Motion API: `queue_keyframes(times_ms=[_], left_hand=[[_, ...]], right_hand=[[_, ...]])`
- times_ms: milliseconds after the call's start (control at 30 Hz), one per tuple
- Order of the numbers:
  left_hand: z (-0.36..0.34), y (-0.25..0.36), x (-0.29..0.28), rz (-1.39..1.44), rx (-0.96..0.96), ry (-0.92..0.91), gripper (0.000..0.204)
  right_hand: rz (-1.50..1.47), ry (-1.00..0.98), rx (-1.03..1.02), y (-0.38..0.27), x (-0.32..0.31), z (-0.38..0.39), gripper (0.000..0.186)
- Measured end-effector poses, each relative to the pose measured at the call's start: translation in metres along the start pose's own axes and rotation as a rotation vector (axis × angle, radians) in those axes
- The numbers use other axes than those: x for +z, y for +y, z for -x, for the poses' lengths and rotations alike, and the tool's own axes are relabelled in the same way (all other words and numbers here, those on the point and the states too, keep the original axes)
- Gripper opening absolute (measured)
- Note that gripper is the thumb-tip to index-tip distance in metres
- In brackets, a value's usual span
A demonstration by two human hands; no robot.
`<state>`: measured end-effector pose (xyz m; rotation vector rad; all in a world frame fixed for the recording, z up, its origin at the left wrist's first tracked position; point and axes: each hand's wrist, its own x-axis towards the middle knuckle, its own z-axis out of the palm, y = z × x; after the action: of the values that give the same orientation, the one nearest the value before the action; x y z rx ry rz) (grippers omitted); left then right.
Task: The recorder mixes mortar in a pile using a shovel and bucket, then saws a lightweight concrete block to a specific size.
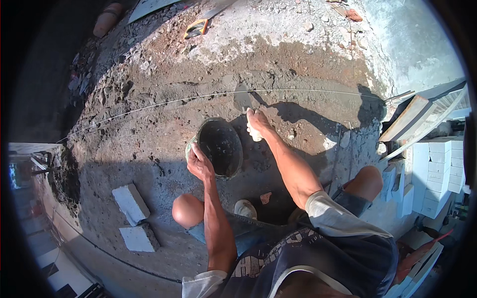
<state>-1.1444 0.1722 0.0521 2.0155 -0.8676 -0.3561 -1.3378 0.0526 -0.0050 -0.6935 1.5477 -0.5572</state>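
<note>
My left hand (200, 163) is closed on the rim of a dark round bucket (233, 171), which is tilted so that its mouth shows. Inside it the walls look dark, with little to be made out. In my right hand (258, 124) is the pale handle of a trowel (242, 97). Its grey blade lies over a band of wet mortar (194, 97), to the right of and beyond the bucket. A thin taut string (169, 102) runs across the ground along this band, close to the blade.
Two broken pale blocks (131, 203) lie at the left. A handsaw with a yellow-and-black handle (196, 29) rests on rubble at the far side. Stacked pale blocks (436, 171) and leaning wooden boards (406, 118) stand at the right. A grey wall (412, 39) rises far right.
</note>
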Motion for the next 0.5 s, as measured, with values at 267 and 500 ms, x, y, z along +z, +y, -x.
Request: queue_keyframes(times_ms=[267, 500], left_hand=[[0.0, -0.008, 0.014, 0.073, -0.088, 0.034, 0.041], [-0.022, -0.019, 0.005, 0.144, -0.139, 0.087, 0.042]], right_hand=[[1.102, 0.374, -0.425, -0.007, -0.047, 0.004, 0.035], [1.0, 0.561, -0.12, 0.009, -0.142, 0.004, 0.043]])
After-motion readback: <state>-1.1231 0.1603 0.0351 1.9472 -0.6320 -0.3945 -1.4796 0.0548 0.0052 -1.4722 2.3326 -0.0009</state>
